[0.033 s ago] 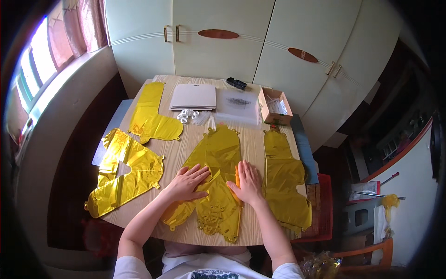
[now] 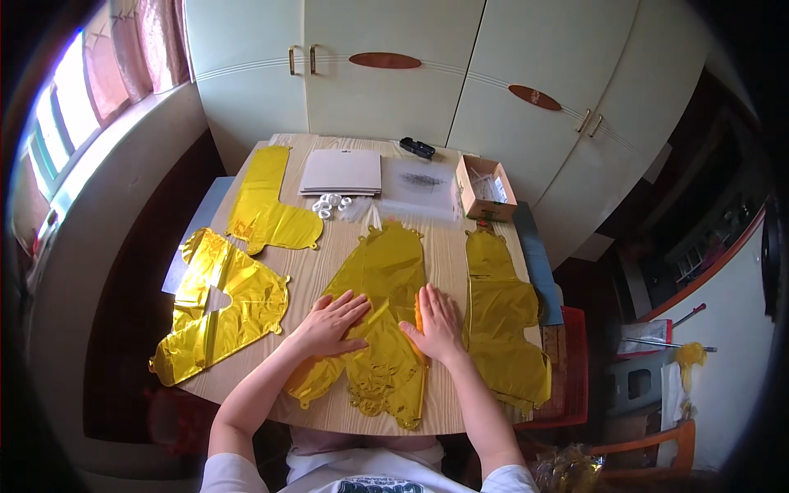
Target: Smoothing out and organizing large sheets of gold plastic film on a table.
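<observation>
In the head view, a person's left hand (image 2: 333, 323) lies flat on the middle gold foil sheet (image 2: 394, 263), which is spread on the table (image 2: 444, 255) right in front of the body. The right hand (image 2: 437, 324) rests along that sheet's right edge. The fingers of both hands are straight and released, grasping nothing; how the foil lies under the palms is hard to make out. Two gold foil shapes (image 2: 256, 312) lie to the left, another foil piece (image 2: 501, 312) to the right. Behind sit white boards (image 2: 341, 171) and an open box (image 2: 486, 205).
</observation>
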A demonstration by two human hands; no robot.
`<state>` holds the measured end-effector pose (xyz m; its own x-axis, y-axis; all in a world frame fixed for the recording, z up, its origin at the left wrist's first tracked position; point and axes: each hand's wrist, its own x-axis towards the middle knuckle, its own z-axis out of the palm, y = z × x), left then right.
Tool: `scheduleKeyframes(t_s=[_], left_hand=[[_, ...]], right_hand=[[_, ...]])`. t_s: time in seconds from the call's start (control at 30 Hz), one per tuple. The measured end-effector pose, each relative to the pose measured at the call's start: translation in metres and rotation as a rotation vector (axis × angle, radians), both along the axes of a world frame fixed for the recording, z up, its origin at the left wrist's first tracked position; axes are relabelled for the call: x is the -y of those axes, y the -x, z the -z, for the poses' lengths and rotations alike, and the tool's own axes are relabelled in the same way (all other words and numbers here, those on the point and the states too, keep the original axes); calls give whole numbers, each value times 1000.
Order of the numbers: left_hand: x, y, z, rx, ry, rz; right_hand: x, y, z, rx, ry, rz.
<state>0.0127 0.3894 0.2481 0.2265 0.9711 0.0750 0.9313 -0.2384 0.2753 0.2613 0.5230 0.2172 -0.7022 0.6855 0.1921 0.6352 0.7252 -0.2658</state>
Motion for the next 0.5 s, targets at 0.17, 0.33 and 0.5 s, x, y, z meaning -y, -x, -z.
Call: scheduleKeyframes(t_s=[0.17,0.33,0.5], left_hand=[[0,2,3,69,-65,-56],[-12,8,3,92,-101,-122],[-89,19,-24,-109,-178,-174]], right_hand=[[6,1,-6,108,11,-20],[5,0,-2,99,7,-11],[2,-1,2,104,-8,-2]])
